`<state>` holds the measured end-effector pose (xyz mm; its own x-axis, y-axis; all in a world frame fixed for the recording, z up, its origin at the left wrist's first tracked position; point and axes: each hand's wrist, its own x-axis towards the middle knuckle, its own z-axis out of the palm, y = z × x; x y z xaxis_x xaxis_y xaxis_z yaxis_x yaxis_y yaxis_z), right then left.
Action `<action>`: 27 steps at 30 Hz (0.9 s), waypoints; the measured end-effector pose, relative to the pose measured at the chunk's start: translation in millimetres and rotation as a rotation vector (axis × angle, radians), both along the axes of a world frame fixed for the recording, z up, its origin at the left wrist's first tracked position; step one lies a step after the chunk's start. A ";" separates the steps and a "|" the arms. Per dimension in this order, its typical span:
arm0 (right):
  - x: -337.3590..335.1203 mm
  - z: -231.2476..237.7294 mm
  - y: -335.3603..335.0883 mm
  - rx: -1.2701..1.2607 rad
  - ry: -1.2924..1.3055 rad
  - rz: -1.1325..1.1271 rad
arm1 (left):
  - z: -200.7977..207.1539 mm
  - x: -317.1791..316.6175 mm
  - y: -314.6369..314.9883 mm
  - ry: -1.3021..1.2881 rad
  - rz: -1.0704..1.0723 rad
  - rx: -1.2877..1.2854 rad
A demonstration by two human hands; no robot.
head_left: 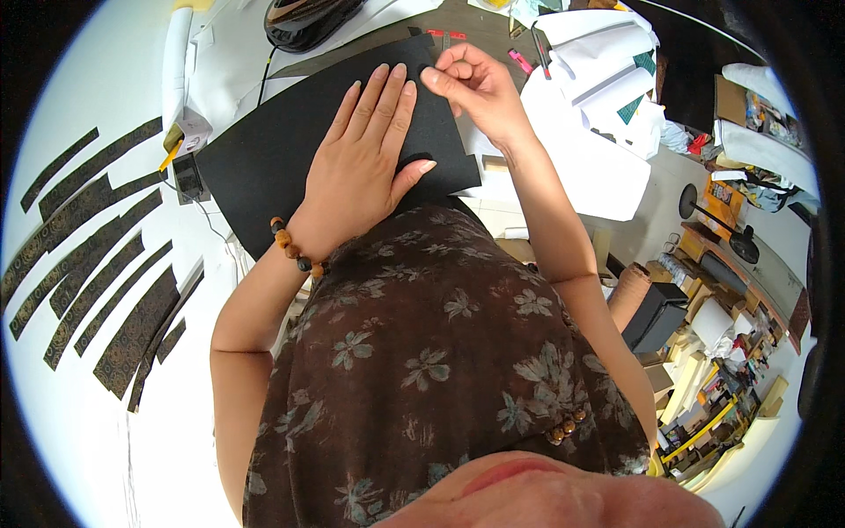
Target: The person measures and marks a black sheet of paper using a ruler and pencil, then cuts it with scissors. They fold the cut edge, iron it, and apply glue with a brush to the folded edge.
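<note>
A black sheet point(264, 158), matte and stiff-looking, lies on the work surface in front of me. My left hand point(365, 132) rests flat on it, with the four fingers stretched forward and the thumb out to the side. At the sheet's far right edge is my right hand point(475, 88), its thumb and forefinger pressed together and the other fingers curled. What sits between those fingertips is too small to make out. Part of the sheet's near edge is hidden by my left forearm and my patterned brown top.
Several dark patterned strips point(84, 233) lie on the white surface at left. A glossy black device point(312, 19) stands at the far side. A pink marker point(520, 61) and white papers point(585, 163) are to the right. Beyond, shelves hold rolls, a black box point(656, 317) and clutter.
</note>
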<state>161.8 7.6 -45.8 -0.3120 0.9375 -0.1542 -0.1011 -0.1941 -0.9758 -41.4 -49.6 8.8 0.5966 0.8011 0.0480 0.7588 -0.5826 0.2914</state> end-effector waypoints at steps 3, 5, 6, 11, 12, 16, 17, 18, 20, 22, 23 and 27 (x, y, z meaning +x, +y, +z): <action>0.0 -3.6 3.2 -0.063 0.043 -0.033 | 0.1 0.2 -0.4 -0.019 0.013 0.006; -5.4 -4.4 10.2 0.012 -0.034 -0.060 | 0.0 0.2 -0.4 -0.011 0.009 0.009; -7.4 -4.2 15.0 0.054 -0.091 -0.057 | 0.1 0.3 -0.1 -0.007 0.006 0.011; -3.7 -6.2 25.1 -0.102 0.015 -0.044 | -0.1 -0.2 -0.5 -0.026 0.012 -0.008; -1.5 -11.3 27.3 -0.143 0.031 -0.082 | 0.1 0.1 -0.7 -0.037 0.011 -0.023; -9.0 -9.5 23.3 -0.022 -0.107 -0.093 | 0.9 0.9 -0.7 0.000 0.018 0.014; -10.8 -8.9 21.1 0.046 -0.174 -0.077 | 0.8 0.6 -0.3 0.003 0.018 0.015; -7.5 -8.0 24.9 -0.031 -0.098 -0.027 | 0.7 0.4 -0.2 0.005 0.017 0.015; -5.7 -8.7 27.0 -0.098 -0.066 -0.106 | 0.6 0.7 -0.7 0.005 0.019 0.015; -3.2 -0.5 27.6 -0.161 -0.046 -0.133 | -0.3 0.9 -1.3 0.006 0.020 0.017; -3.6 -3.7 24.6 -0.037 -0.069 -0.095 | -1.1 0.7 -1.5 0.007 0.020 0.020; 3.2 -5.7 11.6 0.034 -0.150 0.021 | -1.4 0.8 -1.5 0.011 0.021 0.021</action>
<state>165.0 19.1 -51.5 -0.3076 0.9364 -0.1689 0.0502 -0.1613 -0.9856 -40.6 -51.1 7.3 0.5801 0.8124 0.0588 0.7740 -0.5723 0.2709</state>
